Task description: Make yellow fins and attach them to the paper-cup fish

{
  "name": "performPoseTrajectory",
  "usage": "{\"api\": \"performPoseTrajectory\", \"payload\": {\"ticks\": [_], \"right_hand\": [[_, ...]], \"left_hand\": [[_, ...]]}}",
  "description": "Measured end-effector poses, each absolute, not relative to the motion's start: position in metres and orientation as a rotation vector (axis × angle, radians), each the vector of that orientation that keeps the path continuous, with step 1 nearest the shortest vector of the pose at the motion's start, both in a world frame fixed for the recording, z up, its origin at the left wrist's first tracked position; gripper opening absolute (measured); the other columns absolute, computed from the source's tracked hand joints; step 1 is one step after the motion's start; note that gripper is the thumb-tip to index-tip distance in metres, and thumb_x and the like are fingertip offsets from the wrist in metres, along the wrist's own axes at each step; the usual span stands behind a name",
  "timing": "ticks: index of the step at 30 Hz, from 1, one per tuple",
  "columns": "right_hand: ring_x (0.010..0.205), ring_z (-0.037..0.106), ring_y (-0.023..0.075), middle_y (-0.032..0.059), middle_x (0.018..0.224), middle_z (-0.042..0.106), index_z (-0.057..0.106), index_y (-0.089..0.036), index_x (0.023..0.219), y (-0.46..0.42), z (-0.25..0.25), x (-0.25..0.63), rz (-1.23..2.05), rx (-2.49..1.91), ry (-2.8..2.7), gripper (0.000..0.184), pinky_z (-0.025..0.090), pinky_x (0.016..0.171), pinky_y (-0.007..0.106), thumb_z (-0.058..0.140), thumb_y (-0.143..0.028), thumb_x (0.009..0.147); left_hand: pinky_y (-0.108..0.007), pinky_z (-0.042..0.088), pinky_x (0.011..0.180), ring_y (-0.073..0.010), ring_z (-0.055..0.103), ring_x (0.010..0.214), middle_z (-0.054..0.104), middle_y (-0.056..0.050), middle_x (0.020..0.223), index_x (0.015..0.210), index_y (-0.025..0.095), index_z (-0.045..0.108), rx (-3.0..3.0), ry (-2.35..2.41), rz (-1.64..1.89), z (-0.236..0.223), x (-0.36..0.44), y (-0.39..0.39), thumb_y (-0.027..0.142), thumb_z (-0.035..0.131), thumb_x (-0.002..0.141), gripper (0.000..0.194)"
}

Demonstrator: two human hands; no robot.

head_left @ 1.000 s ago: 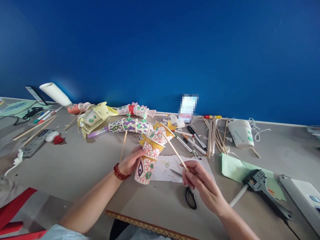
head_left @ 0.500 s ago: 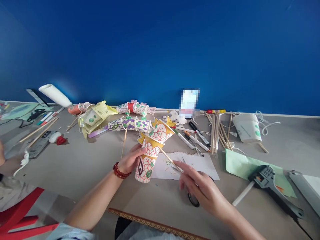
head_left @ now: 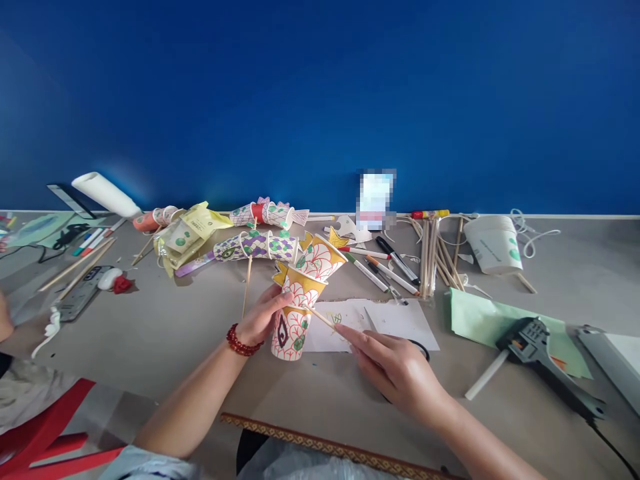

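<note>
My left hand [head_left: 262,312] is closed around a paper-cup fish [head_left: 303,288], a bent chain of cups drawn with red scales, yellow bands, green spots and a dark eye. Between the fingers of my right hand [head_left: 390,360] is a thin wooden stick [head_left: 321,316]. Its far tip meets the fish near the joint between two cups; whether it goes in, I cannot tell. Under my hands lies a white sheet of paper [head_left: 415,327] with a green drawing. Scissors [head_left: 421,349] rest there, mostly hidden by my right hand.
Behind are a purple-and-green cup fish [head_left: 258,248], a red-banded one [head_left: 265,215] and a yellow packet [head_left: 187,233]. Markers [head_left: 395,275], a bundle of sticks [head_left: 428,260] and a white cup [head_left: 494,244] stand right of them. A glue gun [head_left: 545,367] lies at right. Another person's hand [head_left: 5,319] shows at left.
My right hand has moved left with the stick, and its tip now sits lower on the fish, near the cup joint. My left hand keeps its hold.
</note>
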State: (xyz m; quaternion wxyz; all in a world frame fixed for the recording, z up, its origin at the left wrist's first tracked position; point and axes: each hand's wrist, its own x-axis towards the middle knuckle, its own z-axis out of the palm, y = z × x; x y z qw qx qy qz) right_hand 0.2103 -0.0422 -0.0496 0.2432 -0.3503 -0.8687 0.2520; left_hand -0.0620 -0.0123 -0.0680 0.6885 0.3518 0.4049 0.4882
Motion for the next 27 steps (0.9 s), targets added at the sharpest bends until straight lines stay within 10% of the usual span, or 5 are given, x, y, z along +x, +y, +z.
{"api": "performPoseTrajectory", "payload": {"ticks": [15, 27], "right_hand": [[0.059, 0.062, 0.0153, 0.0025, 0.076, 0.068, 0.053, -0.017, 0.143, -0.048, -0.065, 0.212, 0.390, -0.991, -2.459, 0.047, 0.040, 0.053, 0.024, 0.040, -0.010, 0.098], [0.065, 0.062, 0.0154, 0.0057, 0.078, 0.070, 0.062, -0.019, 0.138, -0.044, -0.046, 0.209, 1.096, -1.121, -2.204, 0.045, 0.045, 0.061, 0.023, 0.042, -0.020, 0.098]], "left_hand": [[-0.035, 0.056, 0.082, -0.0288, 0.071, 0.100, 0.077, -0.008, 0.110, 0.111, 0.018, 0.070, 0.927, 1.130, 1.164, -0.066, -0.058, -0.017, 0.040, 0.079, 0.076, 0.042], [-0.035, 0.057, 0.080, -0.0277, 0.072, 0.096, 0.078, -0.009, 0.107, 0.111, 0.018, 0.071, 1.281, 1.293, 1.013, -0.057, -0.059, -0.017, 0.044, 0.070, 0.084, 0.038]]}}
